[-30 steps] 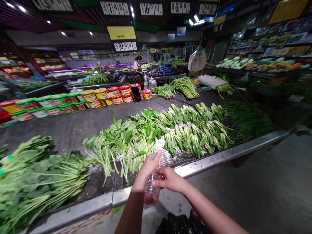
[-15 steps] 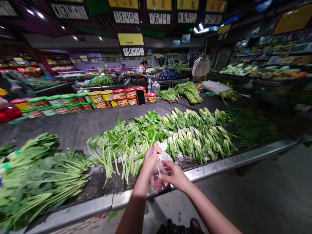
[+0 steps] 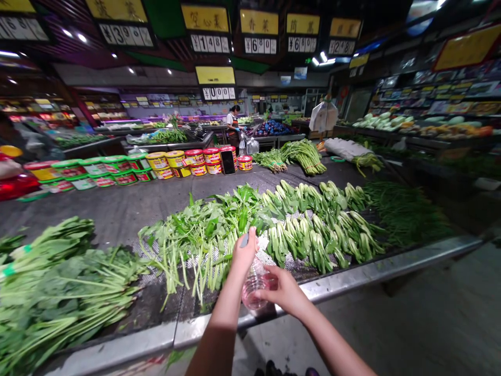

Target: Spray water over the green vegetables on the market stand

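Observation:
Over the front edge of the vegetable stand, both hands are on a clear, ribbed plastic bottle with a pinkish tint. My left hand is closed around its top, where a small grey part shows between the fingers. My right hand curls around the bottle's right side, thumb and fingers against it. Leafy stem greens lie just beyond and left of the hands. Rows of small bok choy lie to the right.
A metal rim runs along the stand's front. Bundled greens lie at left. Stacked tubs line the back, with a black phone upright against them. Price signs hang overhead. A person stands in the distance.
The view has tilted up slightly, so the signs and stand sit lower in it. My right hand's fingers have moved in a little on the bottle. My left hand keeps its hold.

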Demonstrator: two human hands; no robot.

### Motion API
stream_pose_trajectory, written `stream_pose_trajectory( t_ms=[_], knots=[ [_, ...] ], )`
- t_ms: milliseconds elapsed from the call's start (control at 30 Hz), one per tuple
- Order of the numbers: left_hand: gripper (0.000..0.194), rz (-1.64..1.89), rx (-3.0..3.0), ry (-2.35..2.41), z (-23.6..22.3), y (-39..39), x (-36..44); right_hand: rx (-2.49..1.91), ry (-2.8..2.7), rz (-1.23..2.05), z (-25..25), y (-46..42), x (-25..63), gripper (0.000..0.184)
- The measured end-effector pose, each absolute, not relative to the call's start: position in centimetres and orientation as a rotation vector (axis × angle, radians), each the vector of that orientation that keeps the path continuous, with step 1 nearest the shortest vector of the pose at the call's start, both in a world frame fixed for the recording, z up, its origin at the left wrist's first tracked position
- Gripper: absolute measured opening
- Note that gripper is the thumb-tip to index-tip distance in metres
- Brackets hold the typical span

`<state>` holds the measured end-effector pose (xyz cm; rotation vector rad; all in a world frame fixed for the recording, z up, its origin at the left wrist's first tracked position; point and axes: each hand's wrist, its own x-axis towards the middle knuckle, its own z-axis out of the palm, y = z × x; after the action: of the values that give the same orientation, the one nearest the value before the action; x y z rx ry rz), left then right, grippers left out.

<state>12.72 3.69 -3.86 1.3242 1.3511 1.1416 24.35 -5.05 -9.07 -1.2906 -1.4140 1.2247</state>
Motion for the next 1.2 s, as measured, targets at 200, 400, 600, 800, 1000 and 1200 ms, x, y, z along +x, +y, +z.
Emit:
stream_pose_trajectory(
  t_ms=[200, 400, 600, 800, 1000, 1200],
  knots=[
    [0.058, 1.189, 1.306, 1.290, -3.6, 3.3, 12.1, -1.333, -1.432, 1.215, -8.6, -5.2, 24.1, 0.078],
    [0.058, 1.222, 1.218, 1.254, -3.3, 2.5, 10.8, -1.349, -1.422, 1.230, -8.6, -5.4, 23.2, 0.079],
    [0.065, 1.256, 1.117, 1.320, -1.4, 1.6, 9.3, -1.356, -1.509, 1.108, -7.9, -5.9, 21.6, 0.077],
    [0.069, 1.336, 1.047, 1.360, -0.4, 0.8, 7.9, -1.437, -1.736, 0.864, -5.9, -6.8, 19.8, 0.088],
    [0.061, 1.368, 1.023, 1.378, -0.9, 0.5, 6.6, -1.516, -1.748, 0.851, -4.8, -7.0, 18.2, 0.083],
    [0.063, 1.410, 0.977, 1.398, -1.3, 0.8, 5.1, -1.530, -1.754, 0.903, -3.7, -7.0, 16.7, 0.070]
  ],
)
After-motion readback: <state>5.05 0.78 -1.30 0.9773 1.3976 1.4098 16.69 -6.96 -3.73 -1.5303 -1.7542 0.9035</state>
